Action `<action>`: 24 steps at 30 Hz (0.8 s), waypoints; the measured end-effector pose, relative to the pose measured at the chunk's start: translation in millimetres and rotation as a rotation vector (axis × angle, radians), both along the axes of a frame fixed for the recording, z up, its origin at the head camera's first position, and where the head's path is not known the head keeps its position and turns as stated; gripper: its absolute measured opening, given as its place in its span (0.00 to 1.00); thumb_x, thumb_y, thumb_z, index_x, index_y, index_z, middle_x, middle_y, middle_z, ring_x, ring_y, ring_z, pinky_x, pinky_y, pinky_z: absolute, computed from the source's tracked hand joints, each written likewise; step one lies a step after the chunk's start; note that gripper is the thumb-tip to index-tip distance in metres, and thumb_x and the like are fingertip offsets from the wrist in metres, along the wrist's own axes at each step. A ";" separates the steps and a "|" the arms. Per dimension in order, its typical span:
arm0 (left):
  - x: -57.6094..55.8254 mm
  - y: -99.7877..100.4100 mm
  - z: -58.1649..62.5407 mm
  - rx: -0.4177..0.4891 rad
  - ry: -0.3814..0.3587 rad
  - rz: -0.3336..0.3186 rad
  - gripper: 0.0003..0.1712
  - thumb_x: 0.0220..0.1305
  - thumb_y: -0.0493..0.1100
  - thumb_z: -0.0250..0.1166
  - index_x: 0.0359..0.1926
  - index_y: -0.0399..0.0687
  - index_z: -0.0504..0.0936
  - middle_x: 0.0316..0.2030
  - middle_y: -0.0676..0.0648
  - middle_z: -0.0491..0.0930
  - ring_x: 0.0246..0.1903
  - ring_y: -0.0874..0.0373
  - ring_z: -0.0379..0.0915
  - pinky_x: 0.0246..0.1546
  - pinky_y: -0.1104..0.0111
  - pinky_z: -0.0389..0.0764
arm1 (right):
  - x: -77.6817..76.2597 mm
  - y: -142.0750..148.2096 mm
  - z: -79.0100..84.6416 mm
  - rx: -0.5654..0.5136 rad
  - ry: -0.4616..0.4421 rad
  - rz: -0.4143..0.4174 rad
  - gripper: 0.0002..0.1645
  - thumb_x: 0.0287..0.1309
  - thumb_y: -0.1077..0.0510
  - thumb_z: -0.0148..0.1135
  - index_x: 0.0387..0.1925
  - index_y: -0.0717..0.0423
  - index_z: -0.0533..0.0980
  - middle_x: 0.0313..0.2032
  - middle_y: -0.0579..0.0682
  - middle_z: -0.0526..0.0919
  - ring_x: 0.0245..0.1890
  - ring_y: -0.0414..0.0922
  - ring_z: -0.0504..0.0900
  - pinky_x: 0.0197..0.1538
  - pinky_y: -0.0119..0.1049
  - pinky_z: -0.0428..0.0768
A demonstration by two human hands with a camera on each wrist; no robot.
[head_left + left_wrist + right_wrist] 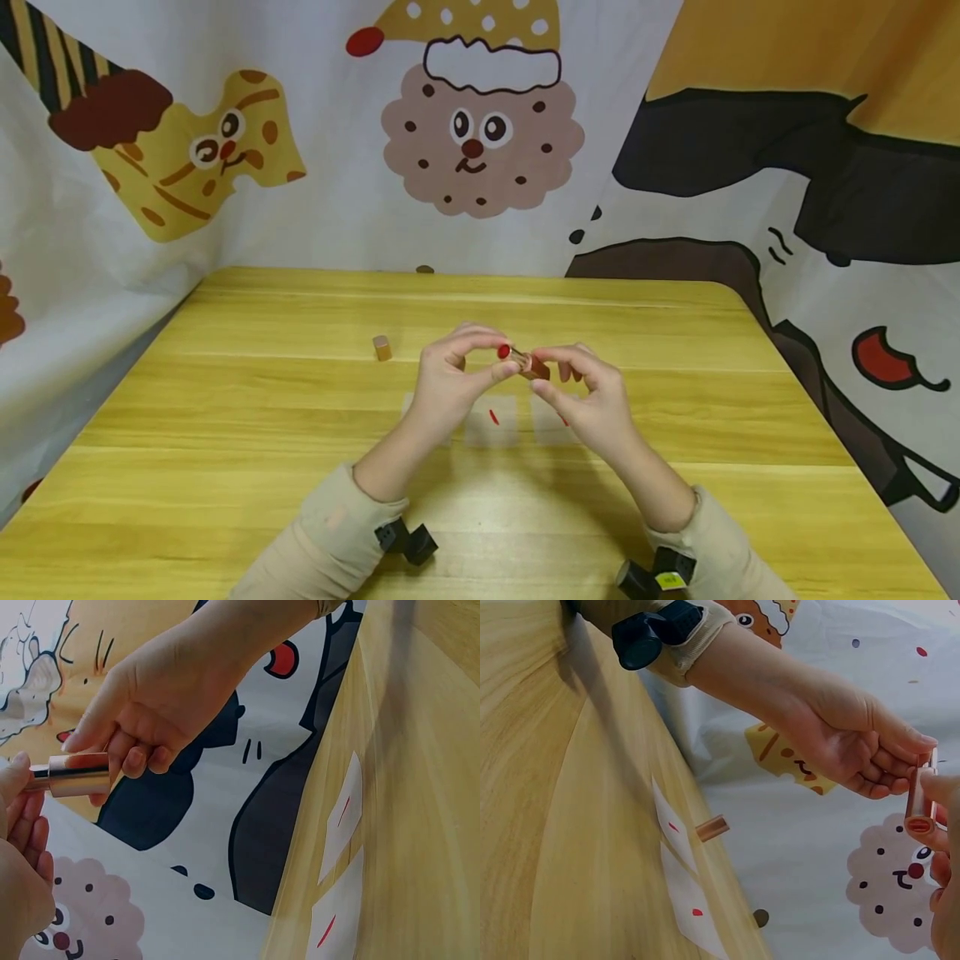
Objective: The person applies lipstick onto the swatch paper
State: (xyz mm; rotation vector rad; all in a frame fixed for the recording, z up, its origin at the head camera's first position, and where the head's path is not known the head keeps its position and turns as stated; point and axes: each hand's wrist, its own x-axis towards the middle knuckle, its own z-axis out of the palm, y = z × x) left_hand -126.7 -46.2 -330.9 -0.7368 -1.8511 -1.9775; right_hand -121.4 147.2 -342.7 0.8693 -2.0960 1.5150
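Note:
Both hands hold an uncapped lipstick [536, 367] with a rose-gold case, raised above the table. My left hand [447, 371] pinches the slim metal neck of the tube near its red tip [504, 352]. Around the wider base, the thumb and fingers of my right hand [592, 396] grip from the other side. In the left wrist view, the metallic base [79, 776] shows between the two hands. The lipstick cap [382, 347] stands apart on the table, beyond and left of the left hand. Beneath the hands lie white paper squares [480, 429] with red streaks.
The wooden table [247, 433] reaches back to a hanging cloth [315, 225] printed with cartoon figures. Another paper square [546, 432] lies below the right hand, and the left hand partly covers a further one. Black cameras [420, 544] sit on both sleeves.

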 end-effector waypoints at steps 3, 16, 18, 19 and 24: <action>0.7 0.0 0.1 0.005 -0.007 -0.006 0.11 0.49 0.26 0.72 0.36 0.31 0.84 0.38 0.41 0.82 0.44 0.52 0.75 0.53 0.60 0.75 | -1.6 1.8 -0.5 -0.006 0.006 0.046 0.19 0.58 0.58 0.66 0.46 0.68 0.79 0.27 0.49 0.75 0.28 0.45 0.66 0.32 0.36 0.63; 2.6 0.6 1.6 0.014 -0.009 -0.034 0.11 0.49 0.26 0.71 0.37 0.31 0.84 0.38 0.39 0.82 0.44 0.50 0.74 0.52 0.59 0.74 | -2.1 4.9 -0.2 0.052 -0.060 0.166 0.14 0.66 0.64 0.56 0.49 0.68 0.78 0.36 0.49 0.81 0.32 0.42 0.72 0.32 0.36 0.69; 2.8 0.8 1.8 0.012 -0.010 -0.036 0.11 0.49 0.26 0.71 0.37 0.31 0.84 0.38 0.40 0.82 0.44 0.50 0.74 0.52 0.59 0.74 | -2.0 4.8 0.0 0.046 -0.062 0.164 0.13 0.66 0.64 0.56 0.48 0.68 0.78 0.36 0.49 0.81 0.32 0.42 0.72 0.32 0.36 0.68; 2.9 0.9 1.9 0.010 -0.011 -0.035 0.11 0.50 0.27 0.71 0.37 0.31 0.84 0.38 0.41 0.82 0.44 0.50 0.74 0.52 0.59 0.74 | -2.4 4.8 -0.4 0.045 -0.056 0.162 0.13 0.65 0.65 0.57 0.48 0.68 0.78 0.36 0.49 0.81 0.32 0.42 0.72 0.32 0.36 0.68; 2.5 1.1 2.3 0.008 -0.008 -0.033 0.11 0.49 0.26 0.72 0.37 0.31 0.84 0.38 0.41 0.82 0.44 0.50 0.74 0.52 0.59 0.74 | -4.6 4.3 -1.9 0.038 -0.030 0.158 0.12 0.64 0.67 0.58 0.47 0.67 0.79 0.34 0.49 0.81 0.31 0.42 0.71 0.33 0.34 0.66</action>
